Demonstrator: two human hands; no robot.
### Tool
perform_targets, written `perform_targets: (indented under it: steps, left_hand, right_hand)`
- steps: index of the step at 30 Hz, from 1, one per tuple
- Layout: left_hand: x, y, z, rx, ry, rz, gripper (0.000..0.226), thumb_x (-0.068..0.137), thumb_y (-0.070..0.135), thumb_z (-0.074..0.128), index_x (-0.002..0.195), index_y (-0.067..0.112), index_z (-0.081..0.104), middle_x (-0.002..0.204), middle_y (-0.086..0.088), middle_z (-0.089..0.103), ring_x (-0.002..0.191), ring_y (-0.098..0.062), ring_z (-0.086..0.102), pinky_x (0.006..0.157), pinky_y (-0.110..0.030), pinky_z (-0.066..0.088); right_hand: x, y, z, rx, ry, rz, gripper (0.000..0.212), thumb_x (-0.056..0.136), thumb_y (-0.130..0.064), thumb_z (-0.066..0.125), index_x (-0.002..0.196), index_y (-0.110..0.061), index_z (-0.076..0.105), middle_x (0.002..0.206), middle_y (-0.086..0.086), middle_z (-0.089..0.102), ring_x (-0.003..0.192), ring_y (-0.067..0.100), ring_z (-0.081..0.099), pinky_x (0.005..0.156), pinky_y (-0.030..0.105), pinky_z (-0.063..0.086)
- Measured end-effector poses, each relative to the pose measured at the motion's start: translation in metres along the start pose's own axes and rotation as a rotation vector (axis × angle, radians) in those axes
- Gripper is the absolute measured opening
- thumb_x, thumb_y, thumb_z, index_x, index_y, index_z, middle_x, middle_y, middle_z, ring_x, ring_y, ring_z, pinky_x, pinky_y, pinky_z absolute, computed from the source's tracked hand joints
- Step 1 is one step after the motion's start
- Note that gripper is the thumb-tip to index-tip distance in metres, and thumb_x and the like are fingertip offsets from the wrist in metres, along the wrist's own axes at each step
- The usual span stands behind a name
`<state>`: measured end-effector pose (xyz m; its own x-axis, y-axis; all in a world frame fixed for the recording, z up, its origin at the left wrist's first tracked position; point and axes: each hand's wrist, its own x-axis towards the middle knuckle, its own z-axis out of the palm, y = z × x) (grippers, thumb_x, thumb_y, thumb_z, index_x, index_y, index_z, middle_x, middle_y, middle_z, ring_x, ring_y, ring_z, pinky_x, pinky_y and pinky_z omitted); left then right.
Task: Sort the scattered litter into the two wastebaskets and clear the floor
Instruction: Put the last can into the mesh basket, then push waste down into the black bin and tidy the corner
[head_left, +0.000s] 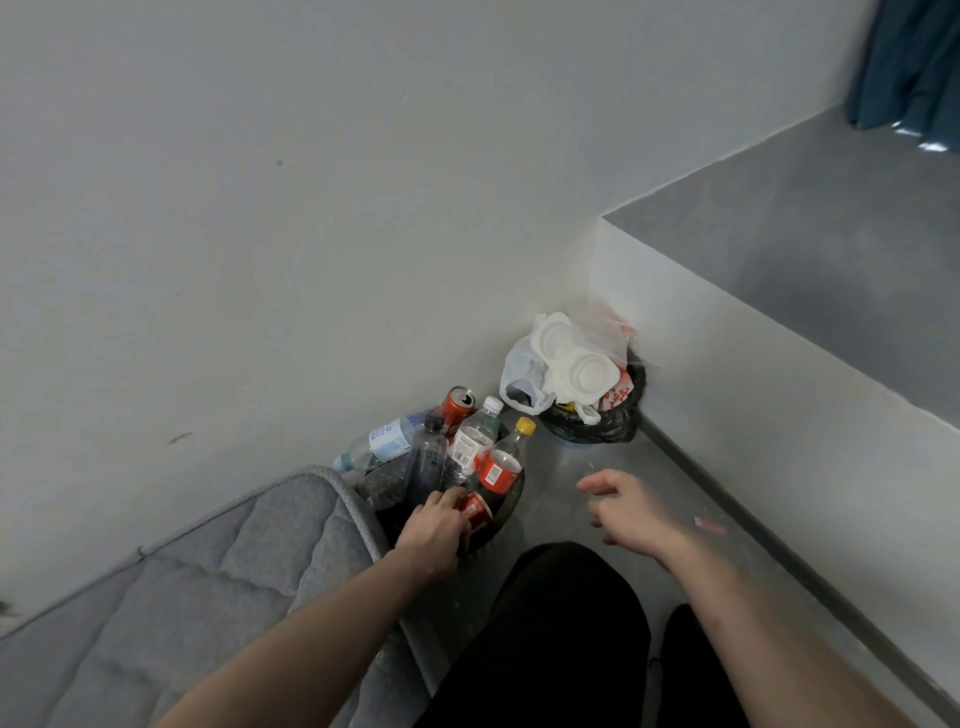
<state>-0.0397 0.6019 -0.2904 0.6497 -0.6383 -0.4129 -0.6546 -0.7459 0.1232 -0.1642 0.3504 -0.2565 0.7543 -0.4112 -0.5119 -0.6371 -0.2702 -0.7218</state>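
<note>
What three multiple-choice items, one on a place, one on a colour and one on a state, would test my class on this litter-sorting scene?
1. Where does the black-lined wastebasket heaped with white plastic bags and foam trays stand?
A. In the wall corner
B. On the grey mattress
C. Between the person's legs

2. What colour is the cap of the dark cola bottle with the red label?
A. Blue
B. Yellow
C. Green

3. What is the right hand doing?
A. Gripping a can
B. Pressing on a bag
C. Hovering with nothing in it

Answers:
1. A: it sits where the two walls meet, beyond the wastebasket of bottles and cans.
2. B: a yellow cap tops it.
3. C: its fingers are loosely spread above the floor, while the left hand reaches onto a red can.
</note>
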Motion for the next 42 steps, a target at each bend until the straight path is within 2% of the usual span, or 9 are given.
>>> perform_targets:
  steps: [12, 17, 20, 24, 28, 31, 34, 39, 42]
  left_hand:
    - [-0.007, 0.0, -0.005, -0.031, 0.051, 0.022, 0.011, 0.084, 0.019, 0.074, 0.093, 0.026, 0.075, 0.161, 0.001, 0.03, 0.141, -0.026, 0.031, 0.115, -0.042, 0.035]
    - [-0.018, 0.003, -0.019, -0.229, 0.146, -0.028, 0.016, 0.082, 0.017, 0.075, 0.084, 0.033, 0.074, 0.161, 0.006, 0.03, 0.146, -0.025, 0.029, 0.12, -0.046, 0.031]
    - [-0.036, -0.006, -0.046, -0.46, 0.317, -0.03, 0.024, 0.081, 0.009, 0.071, 0.076, 0.032, 0.073, 0.152, 0.006, 0.043, 0.143, -0.018, 0.035, 0.122, -0.042, 0.028]
    - [-0.061, -0.007, -0.094, -0.441, 0.434, 0.124, 0.032, 0.08, 0.005, 0.063, 0.08, 0.036, 0.071, 0.139, 0.003, 0.054, 0.136, -0.014, 0.045, 0.114, -0.035, 0.038]
    - [-0.07, 0.042, -0.134, -0.464, 0.513, 0.295, 0.031, 0.08, 0.006, 0.062, 0.086, 0.034, 0.071, 0.135, 0.01, 0.052, 0.128, -0.012, 0.05, 0.107, -0.032, 0.044]
    - [-0.071, 0.103, -0.147, -0.418, 0.501, 0.435, 0.027, 0.082, 0.007, 0.064, 0.093, 0.03, 0.073, 0.136, 0.007, 0.053, 0.128, -0.014, 0.05, 0.107, -0.024, 0.037]
    - [-0.072, 0.166, -0.142, -0.35, 0.433, 0.59, 0.033, 0.075, 0.004, 0.066, 0.098, 0.026, 0.074, 0.138, 0.004, 0.054, 0.126, -0.015, 0.052, 0.105, -0.011, 0.028]
    - [-0.065, 0.256, -0.106, -0.244, 0.251, 0.748, 0.031, 0.072, 0.017, 0.063, 0.099, 0.031, 0.071, 0.138, 0.003, 0.055, 0.124, -0.021, 0.056, 0.108, -0.024, 0.037]
    - [-0.052, 0.298, -0.076, -0.168, 0.144, 0.781, 0.033, 0.077, 0.016, 0.065, 0.106, 0.03, 0.07, 0.142, 0.004, 0.052, 0.13, -0.019, 0.052, 0.11, -0.025, 0.037]
  right_hand:
    - [-0.007, 0.0, -0.004, 0.01, -0.003, 0.022, 0.037, 0.086, -0.007, 0.05, 0.111, -0.028, 0.068, 0.113, 0.0, 0.065, 0.084, 0.022, 0.071, 0.069, 0.034, 0.061]
    - [-0.016, 0.003, -0.009, 0.007, 0.01, 0.03, 0.037, 0.085, -0.008, 0.051, 0.111, -0.028, 0.068, 0.116, 0.0, 0.064, 0.084, 0.021, 0.071, 0.069, 0.034, 0.061]
    - [-0.034, 0.004, -0.02, -0.018, 0.042, 0.039, 0.037, 0.084, -0.008, 0.052, 0.11, -0.03, 0.067, 0.116, -0.001, 0.063, 0.088, 0.021, 0.07, 0.083, 0.04, 0.061]
    - [-0.069, 0.01, -0.04, -0.137, 0.119, 0.045, 0.048, 0.082, -0.013, 0.053, 0.124, -0.033, 0.063, 0.13, -0.006, 0.061, 0.119, 0.016, 0.06, 0.108, 0.042, 0.046]
    - [-0.113, 0.024, -0.048, -0.204, 0.21, 0.04, 0.054, 0.075, -0.025, 0.052, 0.126, -0.041, 0.059, 0.143, -0.007, 0.054, 0.124, 0.017, 0.057, 0.111, 0.044, 0.04]
    - [-0.158, 0.033, -0.053, -0.252, 0.238, 0.039, 0.053, 0.087, -0.02, 0.056, 0.139, -0.029, 0.053, 0.148, -0.001, 0.047, 0.133, 0.019, 0.049, 0.111, 0.033, 0.039]
    - [-0.19, 0.046, -0.059, -0.248, 0.286, 0.066, 0.053, 0.09, -0.022, 0.056, 0.142, -0.027, 0.051, 0.151, 0.002, 0.044, 0.137, 0.02, 0.046, 0.113, 0.031, 0.037]
    - [-0.227, 0.095, -0.057, -0.076, 0.339, 0.165, 0.049, 0.094, -0.02, 0.055, 0.142, -0.027, 0.049, 0.155, -0.002, 0.036, 0.139, 0.019, 0.041, 0.111, 0.024, 0.033]
    - [-0.241, 0.144, -0.061, -0.006, 0.35, 0.301, 0.053, 0.092, -0.022, 0.055, 0.144, -0.029, 0.046, 0.156, 0.0, 0.035, 0.134, 0.022, 0.048, 0.11, 0.029, 0.04]
